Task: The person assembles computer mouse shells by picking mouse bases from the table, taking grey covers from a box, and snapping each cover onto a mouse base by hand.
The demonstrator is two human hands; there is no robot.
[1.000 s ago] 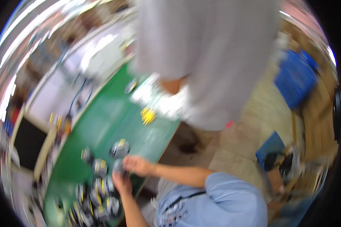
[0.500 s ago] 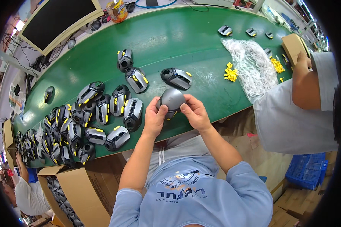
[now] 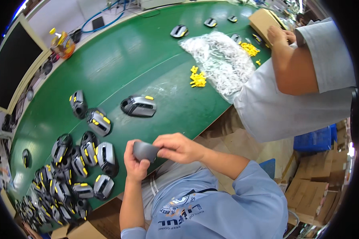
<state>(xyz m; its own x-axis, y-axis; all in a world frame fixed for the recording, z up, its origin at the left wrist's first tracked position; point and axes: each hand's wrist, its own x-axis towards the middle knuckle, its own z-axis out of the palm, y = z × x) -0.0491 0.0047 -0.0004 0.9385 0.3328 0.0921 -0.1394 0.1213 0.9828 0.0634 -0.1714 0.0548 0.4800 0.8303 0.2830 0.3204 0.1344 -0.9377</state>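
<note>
Just off the table's near edge, a smooth dark-grey curved mouse shell [image 3: 144, 151] is held between both my hands. My left hand [image 3: 135, 164] grips its left side, with the thumb at its lower edge. From the right, my right hand [image 3: 178, 147] pinches its edge between thumb and fingers. The shell's underside is hidden. Beyond my hands lies a grey-and-black mouse body [image 3: 139, 106] with a yellow button. Left of it are two more mouse bodies, one grey with yellow parts [image 3: 99, 121] and one turned sideways [image 3: 78, 104].
A crowded heap of mouse bodies [image 3: 62, 191] covers the table's near left. Across the green table [image 3: 163, 71] lie a clear bag of white parts [image 3: 221, 59] and yellow pieces [image 3: 198, 77]. At right a co-worker's hand [image 3: 281, 36] touches a cardboard box [image 3: 263, 24].
The view has swung, so the table's things appear farther left. The shell is tilted differently in my hands, and my right hand now comes at it more from the side.
</note>
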